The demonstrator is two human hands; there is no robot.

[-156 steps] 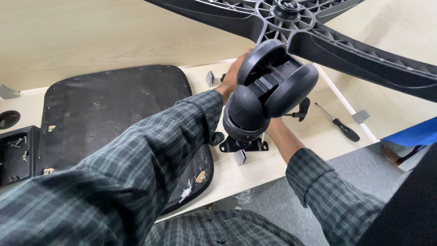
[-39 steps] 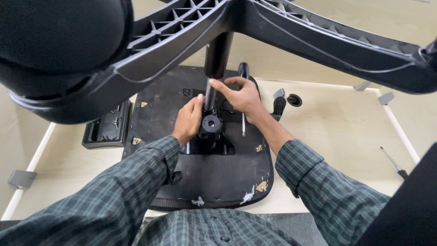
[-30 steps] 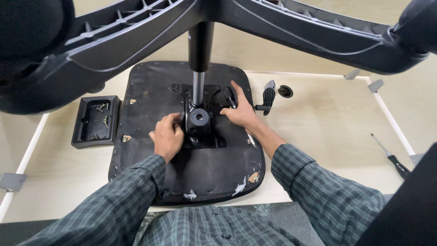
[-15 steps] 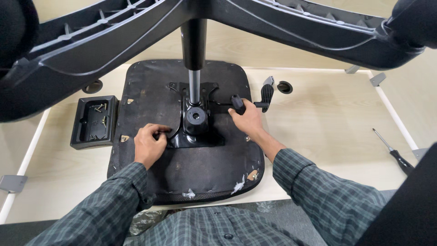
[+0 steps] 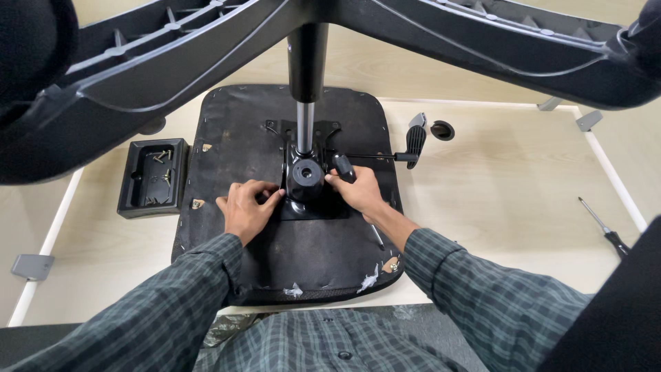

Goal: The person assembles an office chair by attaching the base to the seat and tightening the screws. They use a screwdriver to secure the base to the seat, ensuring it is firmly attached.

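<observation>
You are looking down on an upturned chair seat [image 5: 296, 269], a dark padded panel lying on the pale table [image 5: 509, 200]. Take the black mechanism plate [image 5: 306, 182] bolted at the seat's middle as your landmark.

Your left hand [image 5: 244, 210] is resting on the seat just left of the plate, its fingers curled loosely with the tips touching the plate's left edge; they are not closing around anything you can see. Your right hand [image 5: 357, 193] is sitting at the plate's right edge, fingers bent around a short black knob [image 5: 343, 167] that is sticking up just right of the plate's round socket.

Rising straight up from the plate is the gas-lift column [image 5: 306, 89], silver low down and black above, joining the five-armed chair base [image 5: 441, 34] that is spreading across the top of the view.

To the right of the plate, a thin rod is running out to a black lever handle [image 5: 415, 141] past the seat's edge. A black parts tray [image 5: 153, 177] with small screws is sitting left of the seat. Far right of the plate, a screwdriver [image 5: 604, 227] is lying on the table.
</observation>
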